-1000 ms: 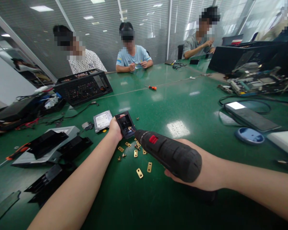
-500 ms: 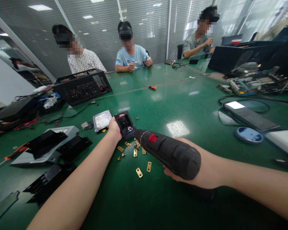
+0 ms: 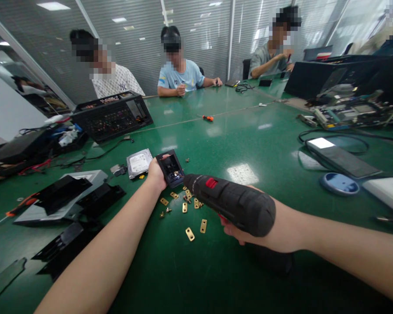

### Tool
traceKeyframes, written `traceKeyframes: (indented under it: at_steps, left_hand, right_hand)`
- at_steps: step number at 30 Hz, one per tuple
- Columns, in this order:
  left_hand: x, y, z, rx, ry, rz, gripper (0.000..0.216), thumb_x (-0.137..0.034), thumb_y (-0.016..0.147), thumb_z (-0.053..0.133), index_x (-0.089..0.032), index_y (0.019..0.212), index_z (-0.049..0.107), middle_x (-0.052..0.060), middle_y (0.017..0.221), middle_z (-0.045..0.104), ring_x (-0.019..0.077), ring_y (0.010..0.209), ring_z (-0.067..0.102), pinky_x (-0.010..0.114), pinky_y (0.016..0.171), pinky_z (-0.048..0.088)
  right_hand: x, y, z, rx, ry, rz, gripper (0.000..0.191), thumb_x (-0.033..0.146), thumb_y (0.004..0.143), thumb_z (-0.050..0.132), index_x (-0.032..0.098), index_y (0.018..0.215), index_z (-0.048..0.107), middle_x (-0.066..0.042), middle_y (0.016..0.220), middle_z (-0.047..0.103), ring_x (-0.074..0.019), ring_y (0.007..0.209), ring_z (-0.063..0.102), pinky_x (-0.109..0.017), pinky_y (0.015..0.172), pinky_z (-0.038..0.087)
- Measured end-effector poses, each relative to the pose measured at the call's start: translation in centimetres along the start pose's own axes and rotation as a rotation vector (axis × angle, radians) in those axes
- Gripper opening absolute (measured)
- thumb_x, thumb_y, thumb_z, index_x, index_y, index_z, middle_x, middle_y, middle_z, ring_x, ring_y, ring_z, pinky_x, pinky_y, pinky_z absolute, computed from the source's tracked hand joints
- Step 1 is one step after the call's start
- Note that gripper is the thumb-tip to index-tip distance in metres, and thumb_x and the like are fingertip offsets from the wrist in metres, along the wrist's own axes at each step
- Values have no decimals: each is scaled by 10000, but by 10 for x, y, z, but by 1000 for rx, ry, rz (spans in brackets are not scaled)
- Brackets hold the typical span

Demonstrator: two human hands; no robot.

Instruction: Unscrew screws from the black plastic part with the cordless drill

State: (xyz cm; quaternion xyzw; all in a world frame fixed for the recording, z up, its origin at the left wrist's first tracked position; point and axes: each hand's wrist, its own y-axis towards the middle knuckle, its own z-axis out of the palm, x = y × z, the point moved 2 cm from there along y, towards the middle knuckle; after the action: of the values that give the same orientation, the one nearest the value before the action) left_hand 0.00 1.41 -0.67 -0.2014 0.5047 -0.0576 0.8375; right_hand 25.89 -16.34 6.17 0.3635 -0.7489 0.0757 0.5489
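My left hand (image 3: 156,174) grips a small black plastic frame part (image 3: 170,168), holding it tilted just above the green table (image 3: 249,131). My right hand (image 3: 268,229) is wrapped around a black electric screwdriver (image 3: 231,203) with a red switch. Its tip points into the lower edge of the frame part. Several small brass plates and screws (image 3: 185,208) lie scattered on the table below the tool.
A hard drive (image 3: 139,163) lies left of my left hand. Black plastic panels (image 3: 68,205) and an open computer case (image 3: 113,115) sit at the left. A phone (image 3: 342,159), a round blue object (image 3: 339,184) and circuit boards (image 3: 350,111) are at the right. Three people sit at the far side.
The screwdriver's rear end has risen slightly, so the tool lies a little flatter. My left hand and the frame part have hardly moved. The person in the light blue shirt stretched one arm out across the table.
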Motion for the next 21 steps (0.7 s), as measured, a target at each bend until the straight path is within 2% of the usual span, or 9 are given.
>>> traceKeyframes:
  at_steps: [6, 12, 17, 21]
  left_hand:
    - [1, 4, -2, -11, -12, 16, 199, -285, 895, 542, -175, 912, 707, 73, 650, 675, 269, 565, 672, 398, 614, 616]
    - [2, 6, -3, -15, -43, -5, 226, -292, 873, 572, -171, 983, 728, 57, 654, 677, 256, 540, 648, 404, 627, 618]
    - [1, 5, -3, -3, -21, 25, 201, -285, 894, 541, -178, 923, 709, 75, 659, 681, 274, 572, 675, 426, 653, 628]
    - [1, 4, -2, 16, -9, 14, 186, -279, 889, 555, -170, 894, 706, 78, 659, 678, 266, 556, 660, 444, 682, 635]
  right_hand:
    - [-1, 1, -1, 26, 21, 35, 97, 171, 878, 727, 194, 950, 668, 11, 798, 698, -141, 687, 671, -284, 722, 629]
    - [0, 0, -1, 30, 5, 30, 88, 159, 871, 730, 200, 934, 684, -1, 826, 713, -154, 737, 688, -294, 749, 637]
    - [2, 1, 0, 26, 38, 55, 79, 160, 878, 708, 199, 943, 684, 4, 822, 705, -141, 713, 687, -274, 730, 627]
    - [2, 2, 2, 23, 33, -7, 66, 149, 885, 678, 189, 937, 686, -14, 860, 719, -144, 737, 688, -281, 741, 629]
